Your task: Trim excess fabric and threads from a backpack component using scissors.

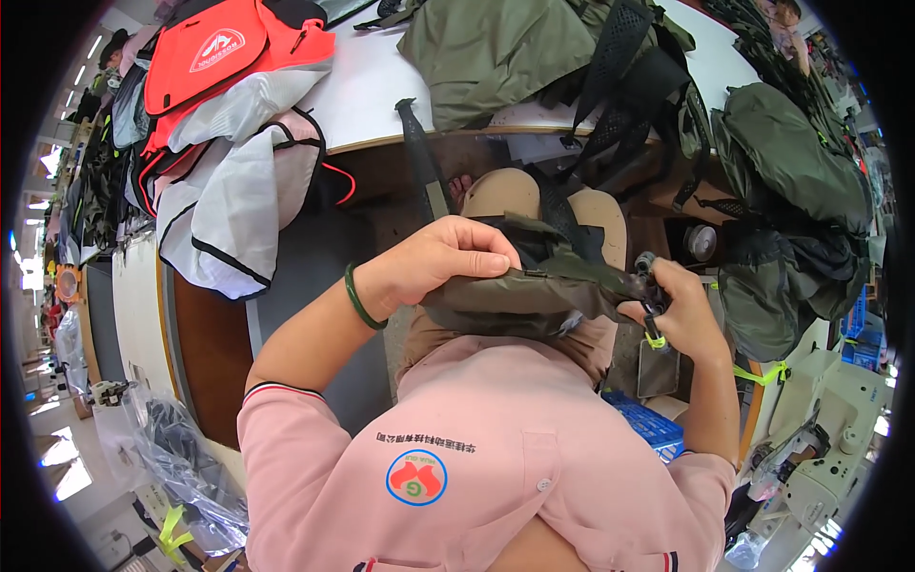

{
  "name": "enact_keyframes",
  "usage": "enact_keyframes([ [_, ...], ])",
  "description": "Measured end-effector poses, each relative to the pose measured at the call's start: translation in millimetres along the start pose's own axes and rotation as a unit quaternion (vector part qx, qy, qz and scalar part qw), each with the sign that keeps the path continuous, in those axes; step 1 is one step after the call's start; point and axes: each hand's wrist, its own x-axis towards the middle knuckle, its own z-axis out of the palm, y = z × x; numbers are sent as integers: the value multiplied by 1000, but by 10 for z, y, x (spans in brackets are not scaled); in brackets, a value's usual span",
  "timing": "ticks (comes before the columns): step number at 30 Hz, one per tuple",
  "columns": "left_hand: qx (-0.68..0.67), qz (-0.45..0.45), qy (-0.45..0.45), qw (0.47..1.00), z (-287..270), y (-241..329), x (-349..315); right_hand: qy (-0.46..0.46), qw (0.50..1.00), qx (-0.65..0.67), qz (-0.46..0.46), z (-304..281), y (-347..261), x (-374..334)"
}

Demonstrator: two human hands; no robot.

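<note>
An olive-green fabric bag piece (515,300) lies across my lap, with dark straps hanging from its far side. My left hand (448,255) is closed on its upper edge, thumb and forefinger pinching the cloth. At its right end, my right hand (679,310) is wrapped round a small dark metal tool (654,296) that looks like thread snips, with a yellow band on it. The tool touches or nearly touches the cloth; its tip is hard to make out. A green bangle (359,297) circles my left wrist.
Olive-green bags (505,57) with black straps (620,76) lie on the white table (367,100) ahead. At the left are an orange-red bag (214,67) and white fabric (229,210). A sewing machine (829,429) stands at the lower right, near a blue crate (643,424).
</note>
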Motion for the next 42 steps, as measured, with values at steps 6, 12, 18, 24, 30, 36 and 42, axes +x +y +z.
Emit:
enact_keyframes([
  [6,-62,-27,4,998,11,-40,0,48,951,-256,-166,-161,-260,173],
  [12,-81,-29,-8,996,20,-67,15,23,949,-249,-192,-176,-255,283],
  [18,-67,-38,12,997,49,-63,4,-14,953,-245,-180,-128,-309,341],
  [24,-65,-39,-3,997,44,-55,29,22,940,-290,-179,-100,-257,325],
  [30,-82,-38,3,996,24,-99,44,30,937,-288,-196,-179,-324,350],
  [36,-97,-39,-8,994,26,-121,60,26,930,-301,-212,-202,-385,385],
  [42,-80,-29,14,996,50,-128,63,36,933,-301,-197,-185,-319,350],
])
